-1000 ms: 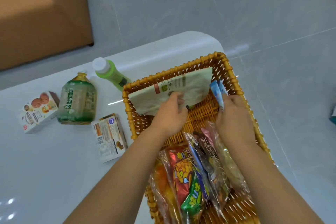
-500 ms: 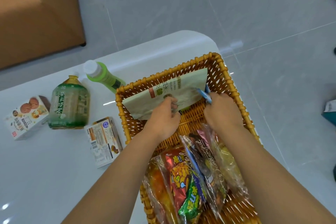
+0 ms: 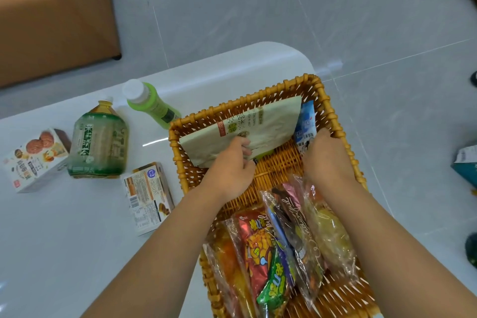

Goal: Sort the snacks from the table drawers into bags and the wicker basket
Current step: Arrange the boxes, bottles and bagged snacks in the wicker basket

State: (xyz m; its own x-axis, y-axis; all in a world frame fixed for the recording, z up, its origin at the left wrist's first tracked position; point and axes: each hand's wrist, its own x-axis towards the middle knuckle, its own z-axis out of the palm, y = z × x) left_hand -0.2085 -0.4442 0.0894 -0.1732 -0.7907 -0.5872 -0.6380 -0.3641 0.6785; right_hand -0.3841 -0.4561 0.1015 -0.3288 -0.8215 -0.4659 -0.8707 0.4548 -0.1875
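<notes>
The wicker basket [image 3: 333, 116] is set on the white bench [image 3: 77, 240]. Against its far wall a pale green pouch [image 3: 258, 131] is pinched by the left hand [image 3: 232, 162], and a blue packet [image 3: 305, 126] in its far right corner is gripped by the right hand [image 3: 326, 156]. Wrapped snacks [image 3: 278, 245] are stacked at its near end.

A glossy white table [image 3: 64, 253] with a rounded corner carries a wicker basket [image 3: 333, 116] around the fingers [image 3: 244, 143]; to their left stand a green-capped tea bottle [image 3: 99, 142] and a lime bottle [image 3: 152, 104], with two snack boxes [image 3: 34, 160] [image 3: 147, 196] lying flat beside them
</notes>
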